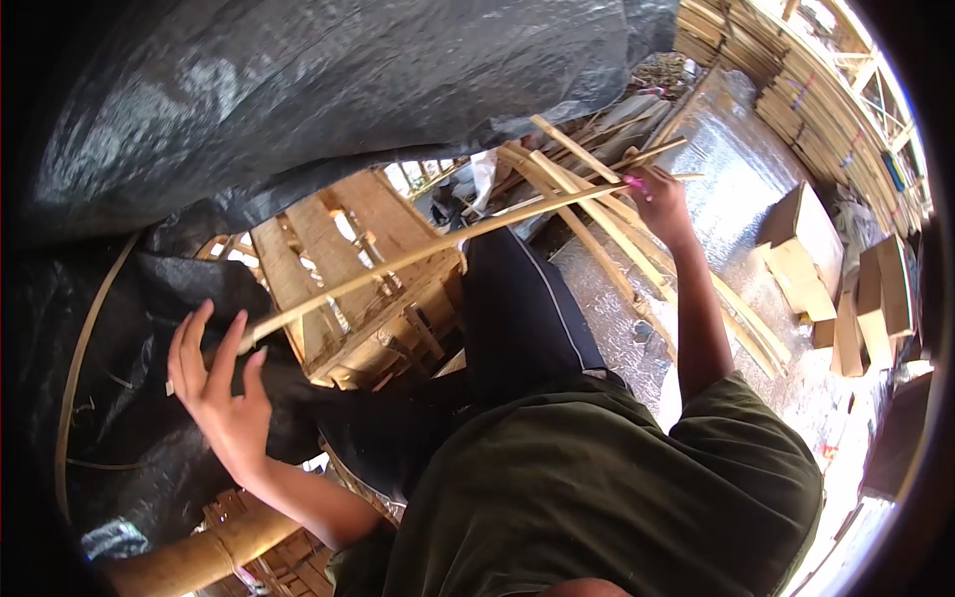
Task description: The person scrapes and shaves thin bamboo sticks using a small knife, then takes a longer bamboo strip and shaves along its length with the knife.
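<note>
A long, thin strip of wood or bamboo (428,245) slants across the view above a slatted wooden crate (388,214). At the strip's lower left end is my left hand (224,393), its fingers spread and the end lying beside the fingertips. My right hand (654,204) is closed round the strip near its upper right end, with something small and pink at the fingers. A second thin stick (662,149) also runs by my right hand; whether it is gripped is unclear. Several loose strips (617,231) lie beneath and beside that hand.
Black plastic sheeting (348,80) hangs across the top and left. Bundles of strips (806,119) are stacked at the upper right, above cardboard boxes (801,249). A thick bamboo pole (199,547) lies at the lower left. Shiny sheeting (731,149) covers the floor at right.
</note>
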{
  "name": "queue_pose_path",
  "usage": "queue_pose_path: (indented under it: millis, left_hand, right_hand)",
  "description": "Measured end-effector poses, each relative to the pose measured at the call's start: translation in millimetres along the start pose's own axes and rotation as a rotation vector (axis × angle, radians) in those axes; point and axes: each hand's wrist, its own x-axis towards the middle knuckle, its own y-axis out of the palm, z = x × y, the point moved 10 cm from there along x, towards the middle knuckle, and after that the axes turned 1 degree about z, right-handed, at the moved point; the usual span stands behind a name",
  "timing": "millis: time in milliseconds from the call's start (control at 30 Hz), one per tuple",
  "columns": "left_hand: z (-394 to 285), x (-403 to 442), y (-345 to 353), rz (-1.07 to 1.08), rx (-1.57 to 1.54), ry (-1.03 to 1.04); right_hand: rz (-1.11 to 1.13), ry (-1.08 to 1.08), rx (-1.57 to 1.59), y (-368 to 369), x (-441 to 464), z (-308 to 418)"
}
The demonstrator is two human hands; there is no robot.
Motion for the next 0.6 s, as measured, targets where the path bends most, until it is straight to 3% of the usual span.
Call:
queue_pose_path:
  millis: [100,267,367,533,600]
  left_hand:
    - [-13.8,13.4,40.6,0.112,-0.217,0.016]
    - [-46.1,20.9,82.8,0.272,-0.439,0.05]
    - [-62.4,17.4,108.3,0.349,-0.494,0.103]
    - [-88.7,14.0,151.5,0.502,-0.674,0.096]
    - [-104.7,21.0,156.0,0.512,-0.725,0.142]
  right_hand:
    - [-0.255,0.082,-0.23,-64.3,-20.4,-33.9]
    - [-0.424,0.27,-0.486,-130.3,-65.7,-86.1]
    - [-0.525,0.341,-0.456,-137.8,-95.2,-114.6]
    - [-0.525,0.398,-0.525,-127.9,-98.1,-94.1]
    - [-0.375,0.379,-0.416,-118.0,-77.9,-71.2]
